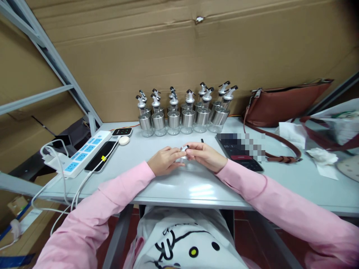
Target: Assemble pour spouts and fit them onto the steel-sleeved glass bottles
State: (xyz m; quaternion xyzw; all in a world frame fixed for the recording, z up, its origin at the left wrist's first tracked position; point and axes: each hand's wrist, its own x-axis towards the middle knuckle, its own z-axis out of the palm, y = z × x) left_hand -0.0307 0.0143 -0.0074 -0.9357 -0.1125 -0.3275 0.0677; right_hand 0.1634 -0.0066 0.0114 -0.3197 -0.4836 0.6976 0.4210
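Close together over the middle of the desk, my left hand (pixel 165 160) and my right hand (pixel 206 155) pinch a small silver-grey pourer spout (pixel 184 148) with a black tip. It looks like the tops on the bottles behind; my fingers cover much of it. My right thumb and fingertips are at its black end, my left fingers on its near side. Beyond my hands, several glass oil bottles (pixel 173 123) with steel sleeves and flip-top spouts stand upright in two rows. A small black piece (pixel 202 141) lies on the desk just past my right hand.
On the left are a white power strip (pixel 84 152), a black phone (pixel 100 157) with cables, and a small device (pixel 122 132). To the right lie another phone (pixel 241 153), a brown bag (pixel 283 102) with its strap, and crumpled tissues (pixel 322 157). Cardboard (pixel 168 48) backs the desk.
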